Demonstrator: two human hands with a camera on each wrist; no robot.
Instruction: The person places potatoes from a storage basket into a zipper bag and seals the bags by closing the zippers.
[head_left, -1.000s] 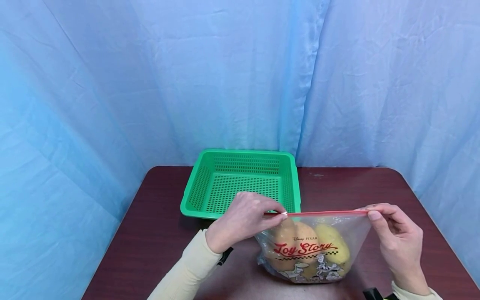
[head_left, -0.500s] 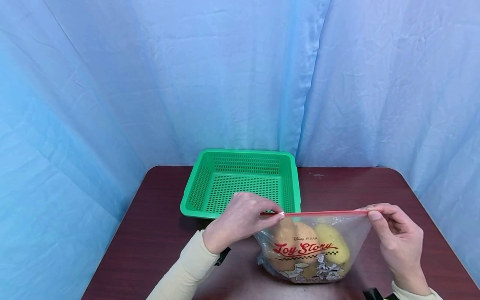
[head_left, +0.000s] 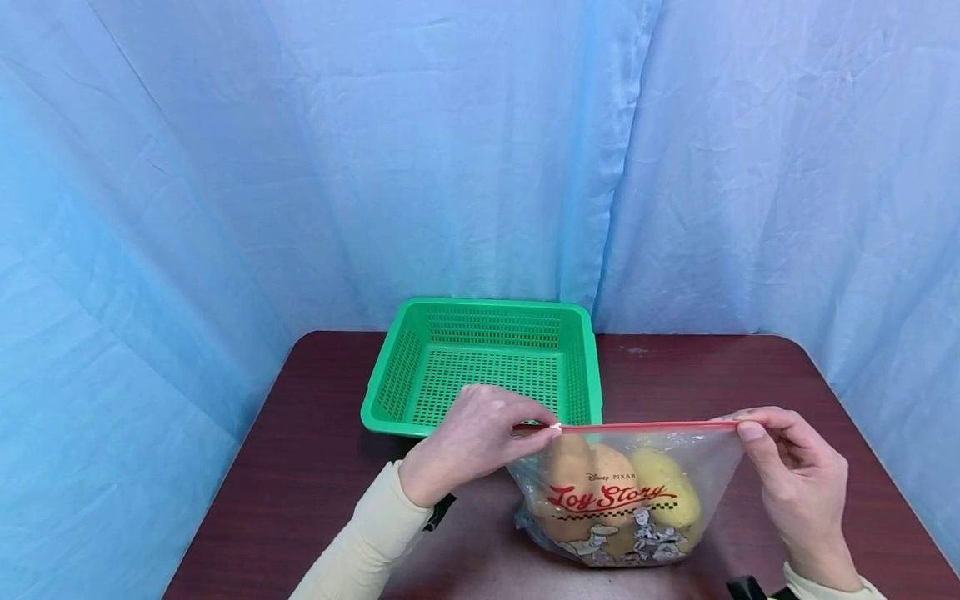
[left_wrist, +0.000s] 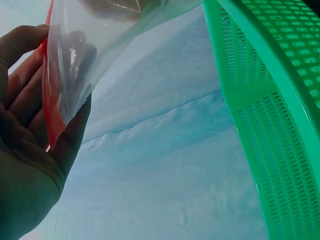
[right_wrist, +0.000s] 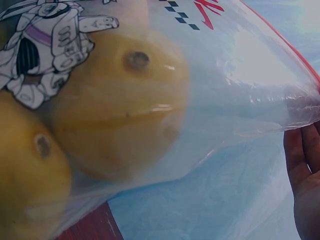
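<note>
A clear zip bag (head_left: 720, 467) printed with "Toy Story" stands on the table in the head view, a red zip strip (head_left: 645, 426) along its top. Yellow fruit (head_left: 666, 483) and paler orange round pieces (head_left: 611, 462) show through the plastic. My left hand (head_left: 476, 437) pinches the small white slider (head_left: 556, 427) near the strip's left end. At the right corner my right hand (head_left: 802, 475) grips the strip between thumb and fingers, holding it taut. In the right wrist view, yellow fruits (right_wrist: 125, 110) with dark stem ends press close behind the film.
A green perforated basket (head_left: 592, 367) sits behind the bag and left hand, with nothing in it. The dark red-brown table (head_left: 697, 375) reaches back to a light blue curtain (head_left: 450, 167).
My left hand has slid a little to the left along the red strip with the slider. The right hand and the bag have stayed nearly still.
</note>
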